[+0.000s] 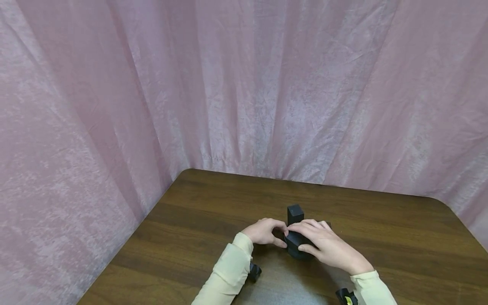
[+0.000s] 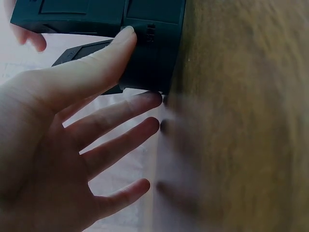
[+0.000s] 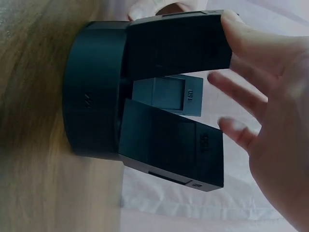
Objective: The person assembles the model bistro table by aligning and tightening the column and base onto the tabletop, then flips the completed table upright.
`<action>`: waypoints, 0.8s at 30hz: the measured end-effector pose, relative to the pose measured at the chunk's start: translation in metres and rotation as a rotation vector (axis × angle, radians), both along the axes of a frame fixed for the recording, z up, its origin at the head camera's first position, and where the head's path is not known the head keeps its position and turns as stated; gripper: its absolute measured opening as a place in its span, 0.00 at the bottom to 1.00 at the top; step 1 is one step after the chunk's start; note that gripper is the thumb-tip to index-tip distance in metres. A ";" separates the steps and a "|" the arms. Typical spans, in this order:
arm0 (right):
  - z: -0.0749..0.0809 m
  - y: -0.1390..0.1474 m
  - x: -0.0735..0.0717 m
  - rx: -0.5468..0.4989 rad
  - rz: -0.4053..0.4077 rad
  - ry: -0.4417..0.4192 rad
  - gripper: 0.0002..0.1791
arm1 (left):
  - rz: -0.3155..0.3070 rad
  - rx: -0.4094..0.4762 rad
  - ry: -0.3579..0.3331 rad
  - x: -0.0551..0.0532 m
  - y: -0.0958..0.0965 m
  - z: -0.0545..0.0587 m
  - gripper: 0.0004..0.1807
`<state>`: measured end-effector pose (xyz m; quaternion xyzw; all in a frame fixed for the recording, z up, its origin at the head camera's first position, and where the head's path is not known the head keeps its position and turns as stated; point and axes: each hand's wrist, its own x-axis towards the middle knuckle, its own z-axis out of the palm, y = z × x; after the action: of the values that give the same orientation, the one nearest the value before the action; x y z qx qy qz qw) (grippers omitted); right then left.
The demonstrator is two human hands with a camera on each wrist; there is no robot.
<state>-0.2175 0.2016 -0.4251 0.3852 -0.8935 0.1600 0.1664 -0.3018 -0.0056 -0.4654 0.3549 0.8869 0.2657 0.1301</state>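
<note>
A black round base (image 3: 96,92) stands on the wooden table, with raised characters on its side. Several black rectangular blocks stand up from it; one block (image 1: 295,214) rises behind the hands, and another block (image 3: 171,145) bears raised numerals. My left hand (image 1: 267,232) holds the base at its left side, thumb tip at the seam between base and block, the other fingers spread near the tabletop. My right hand (image 1: 329,245) reaches over the top and grips the near block (image 3: 178,46) by its upper end. Part of the right fingers is hidden behind that block.
The brown wooden table (image 1: 213,199) has rounded far corners. Pink curtains (image 1: 244,84) hang behind it and along the left side. A small black device (image 1: 254,272) sits at the left wrist, and another black device (image 1: 346,296) at the right wrist.
</note>
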 end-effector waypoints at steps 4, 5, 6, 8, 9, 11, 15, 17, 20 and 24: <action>-0.002 -0.001 -0.001 0.005 0.012 -0.012 0.29 | -0.001 0.021 0.011 0.001 0.001 0.000 0.11; -0.003 -0.001 -0.001 0.006 0.009 -0.001 0.29 | -0.001 0.026 0.013 0.001 0.002 0.000 0.11; -0.004 -0.001 -0.002 0.010 0.005 0.015 0.29 | -0.002 0.028 0.019 0.001 0.002 0.001 0.11; -0.005 -0.002 -0.003 0.014 0.001 0.040 0.29 | -0.005 0.021 0.035 0.001 0.004 0.002 0.11; -0.005 -0.002 -0.003 0.018 0.000 0.049 0.28 | -0.008 0.018 0.042 0.001 0.004 0.002 0.11; -0.004 -0.004 -0.003 0.023 -0.002 0.058 0.28 | -0.009 0.015 0.049 0.001 0.004 0.003 0.11; 0.003 -0.003 -0.002 0.020 -0.021 0.073 0.28 | -0.007 0.006 0.051 0.000 0.002 0.004 0.11; 0.009 -0.001 0.000 0.006 -0.038 0.085 0.25 | -0.002 -0.008 0.057 0.000 0.001 0.004 0.11; 0.018 0.006 0.004 0.004 -0.079 0.059 0.16 | -0.010 -0.043 0.084 0.001 0.001 0.004 0.11; 0.023 0.018 0.009 0.053 -0.124 -0.116 0.06 | -0.018 -0.071 0.122 0.002 0.003 0.001 0.11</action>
<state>-0.2085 0.2198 -0.4017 0.3234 -0.9277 0.1476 0.1137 -0.3002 -0.0022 -0.4645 0.3737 0.8987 0.2109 0.0905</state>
